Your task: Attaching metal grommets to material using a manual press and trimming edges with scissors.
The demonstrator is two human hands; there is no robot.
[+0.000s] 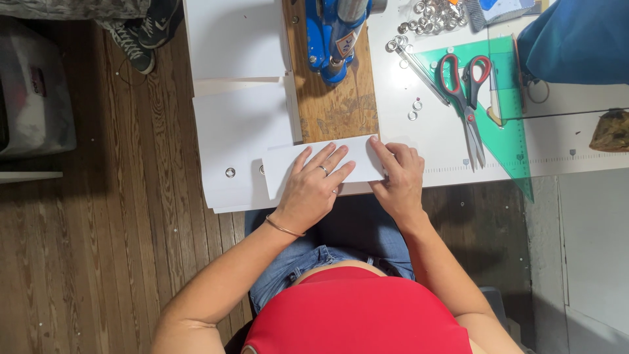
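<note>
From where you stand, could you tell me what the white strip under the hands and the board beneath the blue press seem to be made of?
White strip: probably paper or thin card, matte, with a flat crisp edge. Board: wood, brown with visible grain and worn patches.

Blue press [335, 36]: upper part cut off by top edge. Folded white sheet [288, 169]: middle hidden under left hand [314, 190], right end under right hand [400, 177]. Eyelet pile [432, 16]: individual pieces too small to count. Brown object [612, 131] cut by right edge.
</note>
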